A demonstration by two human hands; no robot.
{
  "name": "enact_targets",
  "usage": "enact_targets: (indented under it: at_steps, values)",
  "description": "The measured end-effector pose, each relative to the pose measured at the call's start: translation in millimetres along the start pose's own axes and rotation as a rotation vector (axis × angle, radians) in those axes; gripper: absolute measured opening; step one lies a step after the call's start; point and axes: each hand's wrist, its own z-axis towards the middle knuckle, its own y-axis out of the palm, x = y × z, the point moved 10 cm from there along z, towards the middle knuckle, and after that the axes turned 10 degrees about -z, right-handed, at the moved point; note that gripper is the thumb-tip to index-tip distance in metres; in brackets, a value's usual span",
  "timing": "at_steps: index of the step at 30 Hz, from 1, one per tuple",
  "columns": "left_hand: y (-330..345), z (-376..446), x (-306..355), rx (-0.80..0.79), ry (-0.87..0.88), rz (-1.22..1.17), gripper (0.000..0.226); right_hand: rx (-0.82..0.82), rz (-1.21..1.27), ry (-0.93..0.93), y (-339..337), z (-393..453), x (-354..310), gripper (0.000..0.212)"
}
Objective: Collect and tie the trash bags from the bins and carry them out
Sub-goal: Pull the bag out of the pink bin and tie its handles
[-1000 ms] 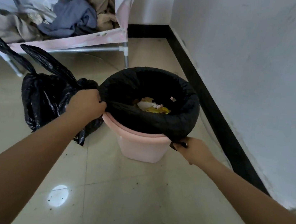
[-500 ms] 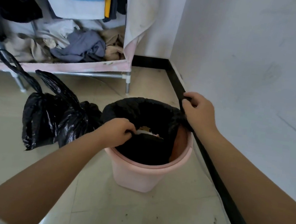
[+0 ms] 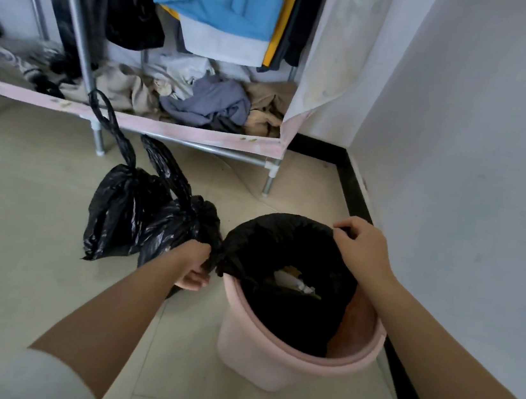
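Left hand (image 3: pixel 194 265) pinching the black liner (image 3: pixel 285 246) at the near-left rim; right hand (image 3: pixel 360 247) gripping its far edge. Liner half peeled off the pink bin (image 3: pixel 283 366), still seated inside. Thin, soft, slippery film, probably light; best gathered at opposite rim edges. Tied black bag (image 3: pixel 139 216) just left on pale floor tiles (image 3: pixel 16 233). Clothes rack (image 3: pixel 177 127) behind, white wall (image 3: pixel 477 160) right.

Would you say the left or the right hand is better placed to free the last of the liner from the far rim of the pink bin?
Probably the right hand: it grips the liner there already; the left hand pinches the left edge.
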Motion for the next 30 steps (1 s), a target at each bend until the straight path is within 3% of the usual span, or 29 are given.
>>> enact_targets:
  at_steps: [5,7,9,11,13,14,16,19,21,22,25,28,30]
  values:
    - [22,28,-17,-0.019,-0.101,-0.316,0.032,-0.112,-0.052,-0.074,41,-7,-11,0.022]
    - [29,37,-11,-0.038,-0.080,-0.508,0.020,-0.117,-0.048,-0.087,46,-9,-10,0.021]
    - [28,42,3,-0.031,-0.040,-0.628,0.027,-0.103,-0.050,-0.073,40,-9,-4,0.021]
    - [16,45,24,0.011,0.040,-0.727,0.035,-0.078,-0.021,-0.010,26,-6,9,0.021]
    - [-1,39,47,0.076,0.127,-0.741,0.025,-0.081,0.027,0.064,13,-1,24,0.022]
    - [-2,33,61,0.070,0.162,-0.733,0.016,-0.103,0.038,0.104,10,2,32,0.025]
    - [9,14,89,-0.015,0.215,-0.684,0.023,-0.171,0.019,0.239,7,8,53,0.039]
    - [47,-7,105,-0.175,0.159,-0.473,0.031,-0.281,-0.052,0.441,-1,11,81,0.049]
    - [59,-2,96,-0.166,0.064,-0.304,0.033,-0.397,-0.276,0.431,-9,11,87,0.045]
    - [59,-2,95,-0.118,0.068,-0.139,0.032,-0.465,-0.408,0.394,-10,10,89,0.044]
    - [44,-7,114,0.137,0.211,0.692,0.038,-0.581,-0.590,0.320,-9,9,103,0.037]
    - [43,-17,114,0.154,0.131,0.948,0.044,-0.494,-0.401,0.316,-18,21,106,0.023]
    - [45,-26,129,0.219,0.204,1.001,0.043,-0.397,-0.151,0.320,-27,30,102,0.026]
